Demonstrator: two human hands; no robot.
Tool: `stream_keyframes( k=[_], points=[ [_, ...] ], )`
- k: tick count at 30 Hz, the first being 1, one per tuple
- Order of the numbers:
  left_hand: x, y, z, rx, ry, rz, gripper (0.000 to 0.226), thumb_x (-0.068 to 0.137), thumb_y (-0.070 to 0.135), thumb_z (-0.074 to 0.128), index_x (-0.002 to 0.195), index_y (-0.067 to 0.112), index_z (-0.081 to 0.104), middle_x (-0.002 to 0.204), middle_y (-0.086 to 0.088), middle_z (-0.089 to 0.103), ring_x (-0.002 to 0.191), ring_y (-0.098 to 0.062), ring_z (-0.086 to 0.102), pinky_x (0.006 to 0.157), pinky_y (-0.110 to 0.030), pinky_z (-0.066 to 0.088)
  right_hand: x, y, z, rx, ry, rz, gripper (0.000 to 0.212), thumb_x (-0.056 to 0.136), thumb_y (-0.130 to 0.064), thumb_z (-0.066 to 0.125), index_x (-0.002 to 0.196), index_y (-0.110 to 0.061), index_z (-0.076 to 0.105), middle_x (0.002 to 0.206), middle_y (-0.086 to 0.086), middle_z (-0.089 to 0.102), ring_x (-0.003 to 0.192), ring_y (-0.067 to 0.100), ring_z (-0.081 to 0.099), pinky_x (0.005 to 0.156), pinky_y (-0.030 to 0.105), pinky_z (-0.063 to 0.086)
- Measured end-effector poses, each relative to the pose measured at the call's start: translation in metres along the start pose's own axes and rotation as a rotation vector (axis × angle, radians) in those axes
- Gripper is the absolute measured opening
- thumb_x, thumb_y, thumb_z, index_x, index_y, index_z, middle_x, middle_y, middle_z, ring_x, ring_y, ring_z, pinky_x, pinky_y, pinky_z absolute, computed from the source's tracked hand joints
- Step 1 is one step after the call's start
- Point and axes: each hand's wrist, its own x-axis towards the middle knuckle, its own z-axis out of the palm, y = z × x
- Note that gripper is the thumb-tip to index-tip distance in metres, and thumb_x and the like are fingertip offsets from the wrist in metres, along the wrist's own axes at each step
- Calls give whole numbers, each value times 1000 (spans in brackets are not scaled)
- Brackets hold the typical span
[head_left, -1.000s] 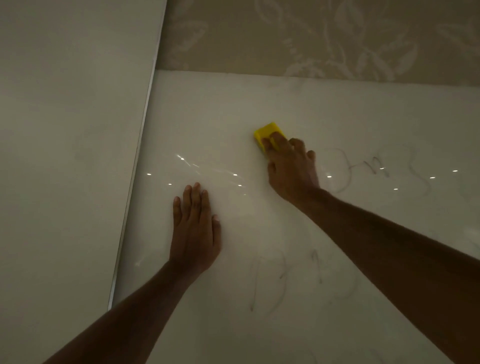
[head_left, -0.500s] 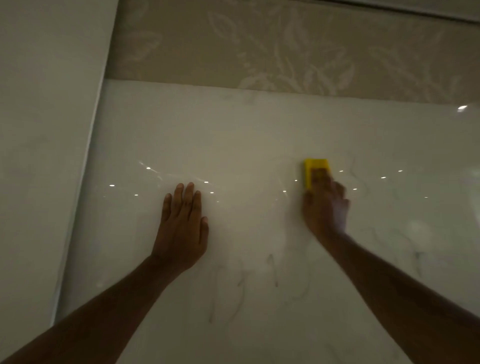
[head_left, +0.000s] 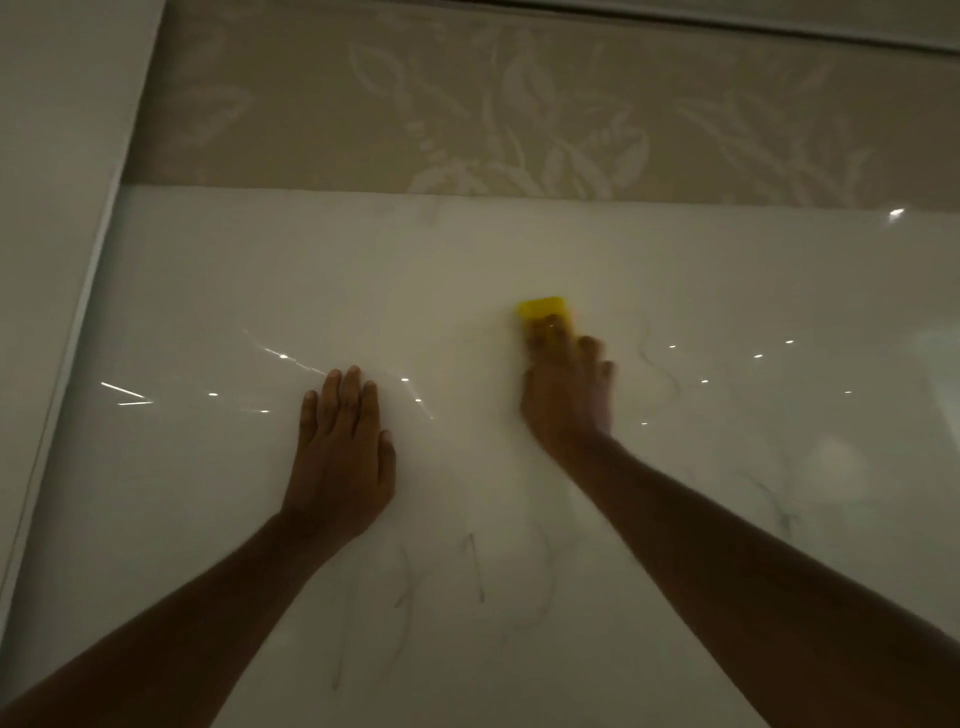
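A yellow sponge (head_left: 543, 308) is held against a glossy, marble-veined panel (head_left: 727, 280), a little right of the panel's middle and well below the leaf-patterned band (head_left: 519, 104) that runs along its upper edge. It is gripped by the right hand (head_left: 566, 402), whose fingers are curled over its lower part, so that only the upper end of the sponge is left showing. The hand is blurred, and how the thumb lies on the sponge cannot be told. The left hand (head_left: 340, 457) is laid flat on the panel with its fingers straight and close together; nothing is held in it, and it lies well apart from the sponge. The sponge is judged to be light and soft, so that it would be squashed rather than broken by a firm grip, and little force should be needed to carry it. Against so polished a surface it is likely to slide easily, and more so if it is wet. It is best taken across its back, with the fingers spread over the broad face and the thumb set on a side edge, so that pressure is passed evenly to the panel. A plain pale panel (head_left: 52, 208) is seen at the left.
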Motion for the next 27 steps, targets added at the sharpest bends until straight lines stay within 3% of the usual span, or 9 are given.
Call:
stream_keyframes(
  k=[2,4,6,10,12,17,19,25,27],
  points=[
    [1,5,2,-7,6,-30,67,96,25,28,145,-16,47,155,-38,41,147,-57,36,120,-70,29,-16,-24,6,-22,-53,-470,58,93,-23,35,151,-27,32,160,-1,27,113,36,43,78,42,35],
    [3,11,1,-15,-10,-65,69,96,28,26,145,-17,46,156,-39,39,148,-57,35,121,-70,28,-17,-24,5,-12,-80,-691,56,94,-27,40,150,-29,36,157,-2,33,114,34,47,76,41,38],
    [5,15,0,-12,-18,-93,72,95,30,24,146,-16,45,158,-38,37,149,-57,33,122,-68,26,3,-3,0,3,-85,-585,61,93,-24,44,152,-32,31,161,-4,27,116,34,44,81,41,37],
    [8,24,-2,-7,-41,-88,75,93,31,22,148,-15,44,160,-36,34,150,-56,31,123,-66,26,31,62,-9,45,-36,61,62,95,-21,44,153,-31,25,162,-2,21,119,37,41,88,45,38],
    [9,32,0,-6,-44,-71,73,93,30,23,147,-15,45,160,-36,36,150,-56,32,123,-67,26,17,74,-11,30,-16,152,60,96,-21,44,153,-29,27,162,1,22,118,39,41,89,46,39],
    [19,66,6,-25,-50,-35,70,94,30,27,143,-15,49,156,-37,41,148,-56,35,121,-69,28,-59,88,2,4,-46,-687,64,91,-25,52,151,-30,31,158,-2,30,113,35,49,73,40,42],
    [24,79,10,-26,-55,1,69,95,29,28,143,-15,49,156,-36,42,148,-56,35,120,-69,29,-54,118,0,-7,-47,-807,62,92,-28,46,151,-34,26,157,-4,28,115,32,47,73,39,43],
    [30,113,17,-25,-64,47,67,95,28,29,141,-15,51,153,-37,45,145,-57,40,118,-71,32,-7,211,-7,111,47,420,61,94,-22,48,152,-27,30,161,3,25,118,41,41,89,48,38],
    [34,120,19,-24,-62,54,67,95,27,29,141,-16,52,152,-37,46,144,-58,41,118,-71,32,-4,203,-12,122,50,533,60,94,-22,47,151,-27,30,159,5,27,118,42,41,89,48,38]
  ],
)
